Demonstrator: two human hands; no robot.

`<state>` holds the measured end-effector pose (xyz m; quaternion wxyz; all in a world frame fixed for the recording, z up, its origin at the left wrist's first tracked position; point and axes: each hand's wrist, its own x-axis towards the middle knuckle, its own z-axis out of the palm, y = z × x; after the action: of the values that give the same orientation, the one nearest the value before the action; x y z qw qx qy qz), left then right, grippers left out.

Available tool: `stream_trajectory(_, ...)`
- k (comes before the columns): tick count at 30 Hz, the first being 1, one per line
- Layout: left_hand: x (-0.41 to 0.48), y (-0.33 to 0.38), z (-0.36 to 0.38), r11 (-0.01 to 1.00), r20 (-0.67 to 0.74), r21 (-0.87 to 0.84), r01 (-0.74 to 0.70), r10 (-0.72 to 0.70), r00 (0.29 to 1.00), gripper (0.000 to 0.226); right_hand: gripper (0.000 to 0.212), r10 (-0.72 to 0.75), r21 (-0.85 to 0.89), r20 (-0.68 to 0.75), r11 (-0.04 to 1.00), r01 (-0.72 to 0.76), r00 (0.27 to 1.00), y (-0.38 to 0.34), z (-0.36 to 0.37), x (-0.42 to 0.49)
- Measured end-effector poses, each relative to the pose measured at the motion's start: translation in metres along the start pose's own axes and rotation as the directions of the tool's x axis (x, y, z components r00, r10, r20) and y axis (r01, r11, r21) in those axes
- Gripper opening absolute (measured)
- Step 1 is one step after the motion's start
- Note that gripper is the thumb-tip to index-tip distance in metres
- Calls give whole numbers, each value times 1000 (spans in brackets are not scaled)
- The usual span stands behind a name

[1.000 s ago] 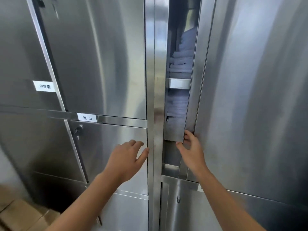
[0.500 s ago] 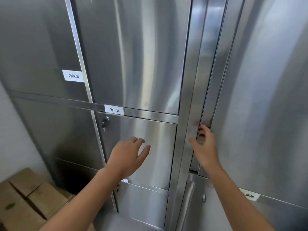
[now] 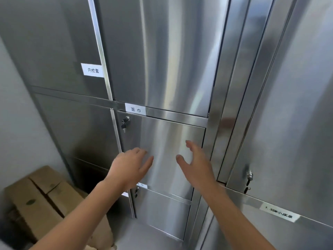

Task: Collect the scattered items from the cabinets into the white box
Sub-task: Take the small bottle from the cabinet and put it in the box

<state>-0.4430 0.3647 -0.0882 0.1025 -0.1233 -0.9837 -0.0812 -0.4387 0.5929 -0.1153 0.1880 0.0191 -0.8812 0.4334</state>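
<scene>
Cabinets (image 3: pixel 162 51) of brushed steel fill the wall right before me, every door shut, so whatever lies inside is hidden. My left hand (image 3: pixel 129 168) and right hand (image 3: pixel 196 165) hover side by side before the small middle door (image 3: pixel 167 150), fingers spread and relaxed, holding nothing; I cannot tell whether they touch the steel. Three locks show: one (image 3: pixel 125 121) at that door's upper left corner with a key hanging, one (image 3: pixel 249 177) to the right with a key, and a smaller one (image 3: pixel 137 192) below my left wrist. Three white labels (image 3: pixel 92 70) (image 3: pixel 135 109) (image 3: pixel 279 212) are readable; a fourth (image 3: pixel 142 185) is half behind my left hand. Brown cardboard boxes (image 3: pixel 36 199), at least two, sit low on the left against a pale wall (image 3: pixel 18 123).
</scene>
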Motion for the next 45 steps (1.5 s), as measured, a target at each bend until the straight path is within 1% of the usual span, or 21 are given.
stream_trajectory(3,-26,-18,-2,988,-15,6,152,-152,988,45,68,-67,22,201,998,64,977,-5,16,9)
stream_trajectory(5,-49,-25,-6,967,-47,-12,256,-256,965,46,73,-131,45,333,991,123,934,-12,29,11)
stream_trajectory(8,-94,-31,-14,908,-98,-38,418,-420,902,49,73,-232,88,502,972,217,833,-28,53,5)
stream_trajectory(11,-160,-38,-22,810,-141,-33,585,-583,800,47,67,-356,178,604,932,315,713,-54,82,-12)
stream_trajectory(13,-213,-39,-30,715,-173,-3,700,-690,703,42,63,-442,247,654,892,379,614,-79,103,-34)
stream_trajectory(15,-267,-37,-43,596,-199,26,803,-784,588,38,62,-511,329,686,853,406,518,-109,120,-65)
stream_trajectory(18,-337,-31,-68,446,-289,33,895,-853,435,34,62,-609,458,699,783,421,375,-155,141,-119)
stream_trajectory(19,-358,-28,-78,410,-322,33,912,-859,398,34,62,-639,492,695,756,430,328,-169,147,-137)
stream_trajectory(21,-396,-24,-94,362,-376,28,932,-860,346,33,62,-683,547,684,712,440,255,-197,157,-172)
stream_trajectory(24,-441,-25,-112,310,-414,52,949,-859,303,35,61,-707,604,683,689,402,186,-234,167,-216)
stream_trajectory(26,-465,-33,-121,279,-426,45,959,-863,271,37,59,-721,625,673,674,394,166,-254,173,-238)
stream_trajectory(28,-483,-46,-128,268,-436,40,963,-862,258,37,58,-731,628,662,661,412,164,-272,179,-255)
stream_trajectory(33,-519,-89,-140,309,-444,42,950,-846,295,38,57,-716,596,669,676,433,197,-308,199,-283)
stream_trajectory(37,-532,-117,-144,353,-423,14,936,-846,325,42,57,-680,554,689,718,421,252,-318,215,-298)
stream_trajectory(39,-536,-125,-142,375,-405,21,927,-844,351,44,57,-658,528,704,737,422,268,-319,220,-305)
stream_trajectory(41,-539,-132,-140,382,-384,25,924,-849,361,45,57,-648,513,714,742,431,266,-322,225,-310)
stream_trajectory(45,-545,-143,-140,369,-378,10,929,-859,345,43,57,-661,514,712,721,465,238,-332,236,-312)
